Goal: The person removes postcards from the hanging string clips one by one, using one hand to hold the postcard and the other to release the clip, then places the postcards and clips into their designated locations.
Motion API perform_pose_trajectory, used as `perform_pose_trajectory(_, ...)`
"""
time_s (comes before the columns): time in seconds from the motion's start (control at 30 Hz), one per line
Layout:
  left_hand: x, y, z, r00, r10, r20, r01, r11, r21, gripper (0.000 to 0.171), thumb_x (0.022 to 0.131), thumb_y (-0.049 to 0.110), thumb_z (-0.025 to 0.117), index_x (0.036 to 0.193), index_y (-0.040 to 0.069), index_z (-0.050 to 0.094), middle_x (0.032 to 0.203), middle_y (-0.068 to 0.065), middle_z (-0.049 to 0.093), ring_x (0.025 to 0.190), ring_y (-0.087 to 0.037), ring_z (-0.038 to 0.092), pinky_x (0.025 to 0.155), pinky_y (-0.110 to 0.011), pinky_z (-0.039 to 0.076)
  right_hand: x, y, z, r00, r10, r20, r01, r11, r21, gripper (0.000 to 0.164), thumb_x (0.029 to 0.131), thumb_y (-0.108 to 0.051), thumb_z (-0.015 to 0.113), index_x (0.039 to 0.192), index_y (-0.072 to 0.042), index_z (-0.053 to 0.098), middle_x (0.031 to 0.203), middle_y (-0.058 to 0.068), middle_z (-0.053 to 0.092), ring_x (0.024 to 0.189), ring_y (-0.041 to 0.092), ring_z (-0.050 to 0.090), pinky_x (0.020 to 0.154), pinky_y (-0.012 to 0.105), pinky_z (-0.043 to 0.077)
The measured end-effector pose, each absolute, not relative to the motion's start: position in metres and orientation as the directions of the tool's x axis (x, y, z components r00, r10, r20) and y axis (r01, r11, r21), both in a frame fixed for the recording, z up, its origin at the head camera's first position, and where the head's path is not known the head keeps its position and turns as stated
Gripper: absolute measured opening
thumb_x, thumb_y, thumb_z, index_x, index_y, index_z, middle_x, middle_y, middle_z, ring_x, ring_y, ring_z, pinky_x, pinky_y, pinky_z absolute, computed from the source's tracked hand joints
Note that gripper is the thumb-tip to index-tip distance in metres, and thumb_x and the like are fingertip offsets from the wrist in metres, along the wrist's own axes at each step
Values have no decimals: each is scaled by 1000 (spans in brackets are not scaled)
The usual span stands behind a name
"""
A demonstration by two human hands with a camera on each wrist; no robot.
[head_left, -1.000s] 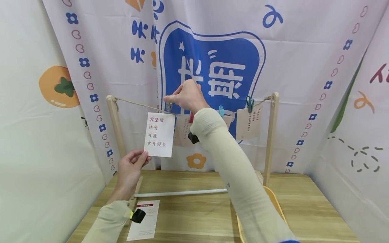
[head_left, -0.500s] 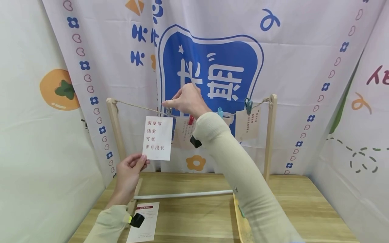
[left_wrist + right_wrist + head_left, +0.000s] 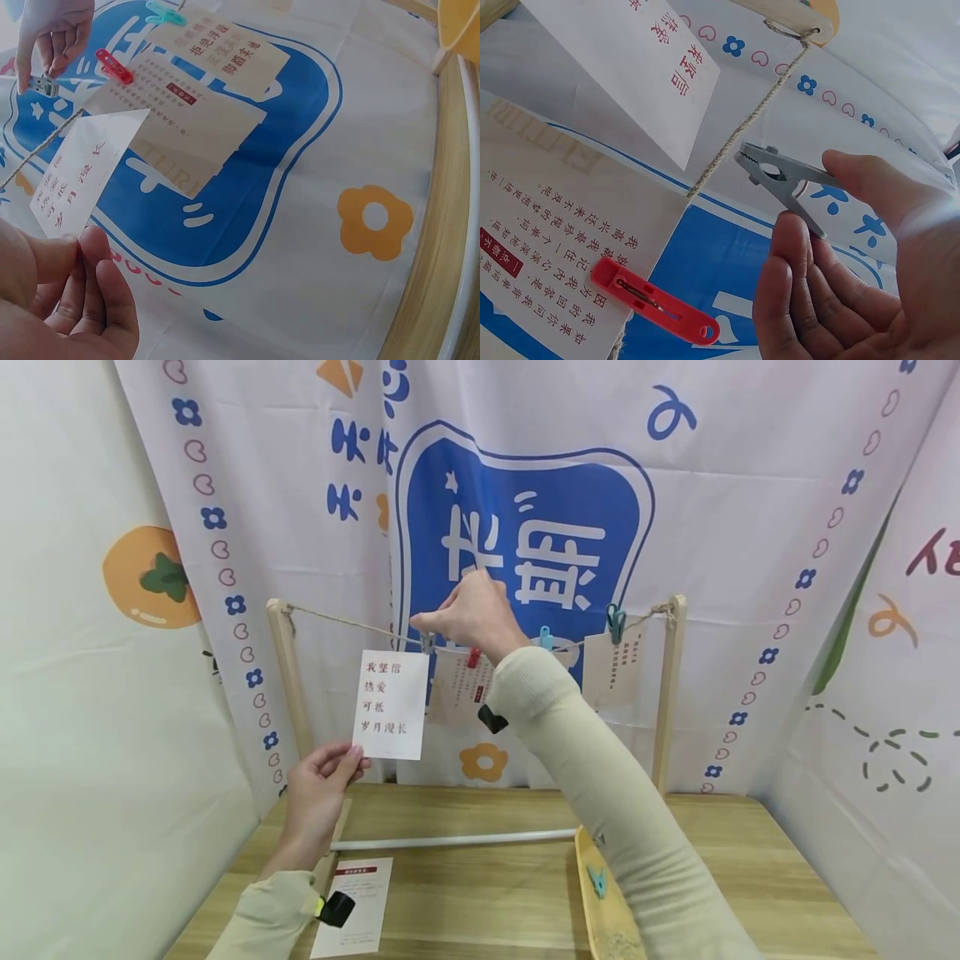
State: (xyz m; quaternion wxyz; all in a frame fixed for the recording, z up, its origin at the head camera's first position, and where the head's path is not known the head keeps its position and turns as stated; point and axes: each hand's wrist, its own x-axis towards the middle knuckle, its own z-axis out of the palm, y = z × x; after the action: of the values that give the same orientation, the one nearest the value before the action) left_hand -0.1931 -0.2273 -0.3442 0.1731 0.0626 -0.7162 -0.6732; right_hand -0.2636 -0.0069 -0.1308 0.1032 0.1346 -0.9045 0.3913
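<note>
My left hand (image 3: pixel 318 789) pinches the lower left corner of a white card (image 3: pixel 390 706) with red lettering, holding it upright close to the twine (image 3: pixel 757 112). My right hand (image 3: pixel 480 614) pinches a grey clothespin (image 3: pixel 784 193) by its handles, thumb on one side and fingers on the other. The clothespin's jaws point at the twine, just apart from it in the right wrist view. Beside it, a red clothespin (image 3: pixel 649 300) holds a beige printed card (image 3: pixel 172 124) on the line. A light blue clothespin (image 3: pixel 165 12) grips another beige card (image 3: pixel 229 52).
The twine runs between two wooden posts (image 3: pixel 289 681). A dark teal clothespin (image 3: pixel 616 623) holds a card (image 3: pixel 611 672) near the right post. On the table lie a printed card (image 3: pixel 363 918) and a yellow tray (image 3: pixel 585 893) with a teal clothespin (image 3: pixel 597 882). A white rod (image 3: pixel 457 839) crosses behind.
Both hands have lowered slightly, the white card and grey clothespin with them. The right forearm has shifted right, showing more of the yellow tray. Both grips stay the same.
</note>
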Motion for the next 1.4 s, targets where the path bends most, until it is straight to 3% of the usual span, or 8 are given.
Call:
perform_pose_trajectory(0.07, -193, -227, -345, -932, -322, 165, 145, 84, 986, 37, 109, 21, 61, 139, -1, 57, 96, 15, 75, 94, 1, 71, 91, -14, 59, -263, -6, -132, -939, -168, 301, -334, 661, -672, 34, 88, -45, 87, 82, -12, 79, 134, 4, 64, 120, 24, 62, 103, 47, 59)
perform_pose_trajectory(0.13, -192, -227, -346, -930, -325, 170, 152, 81, 985, 37, 109, 20, 61, 138, -1, 57, 95, 16, 75, 93, 1, 71, 91, -14, 59, -263, -4, -134, -937, -173, 304, -339, 662, -668, 34, 88, -44, 86, 82, -12, 80, 134, 4, 67, 119, 24, 64, 103, 47, 59)
perform_pose_trajectory(0.3, -191, -227, -349, -926, -333, 176, 159, 80, 984, 36, 109, 20, 61, 137, -2, 58, 92, 18, 74, 92, 1, 71, 91, -15, 60, -262, -2, -137, -943, -175, 284, -325, 669, -669, 33, 88, -45, 87, 81, -13, 81, 110, 6, 78, 101, 23, 72, 94, 46, 64)
perform_pose_trajectory(0.67, -186, -230, -356, -932, -327, 157, 136, 87, 987, 36, 109, 19, 60, 138, -1, 57, 93, 20, 74, 93, 2, 71, 90, -14, 59, -260, 7, -147, -944, -196, 265, -326, 676, -661, 34, 87, -44, 87, 79, -11, 81, 91, 6, 79, 88, 25, 77, 80, 38, 64)
perform_pose_trajectory(0.83, -183, -230, -360, -930, -333, 154, 133, 87, 987, 34, 108, 18, 62, 135, -2, 59, 93, 18, 75, 92, 1, 72, 90, -15, 59, -258, 9, -151, -944, -218, 249, -330, 684, -650, 42, 88, -44, 86, 80, -3, 79, 84, 6, 77, 87, 23, 75, 79, 36, 62)
perform_pose_trajectory(1.0, -180, -230, -363, -928, -338, 154, 127, 100, 987, 34, 108, 19, 63, 134, -2, 60, 93, 17, 76, 92, 1, 72, 90, -15, 60, -257, 12, -157, -945, -225, 236, -325, 704, -632, 44, 88, -46, 86, 82, -3, 79, 73, 0, 67, 79, 18, 68, 66, 30, 53)
perform_pose_trajectory(1.17, -177, -231, -367, -929, -339, 148, 122, 97, 988, 34, 108, 17, 62, 135, -3, 60, 92, 17, 76, 91, 1, 72, 90, -16, 60, -257, 14, -163, -949, -222, 225, -316, 696, -644, 40, 88, -46, 86, 81, -7, 80, 76, 0, 66, 78, 19, 66, 52, 27, 39)
perform_pose_trajectory(1.4, -173, -235, -374, -933, -337, 128, 96, 111, 989, 33, 108, 16, 61, 135, -3, 59, 91, 18, 75, 91, 1, 71, 89, -14, 59, -257, 19, -171, -950, -225, 215, -312, 695, -648, 35, 88, -45, 86, 82, -12, 80, 86, 5, 75, 83, 22, 72, 56, 27, 45)
